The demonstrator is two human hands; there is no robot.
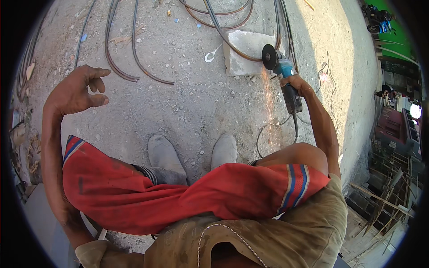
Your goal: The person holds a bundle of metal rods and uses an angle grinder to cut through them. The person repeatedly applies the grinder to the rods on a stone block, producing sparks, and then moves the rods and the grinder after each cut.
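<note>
The right hand [292, 82] clenched its grip on the blue angle grinder [283, 71] at two o'clock, disc sparking against a steel rod [237, 50] across the concrete block [245, 60] — best held steady, square — while the left hand [78, 91] hovered half-curled, empty, at ten o'clock.

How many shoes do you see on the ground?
2: the left shoe and the right shoe, side by side on the concrete ground below the angle grinder.
</note>
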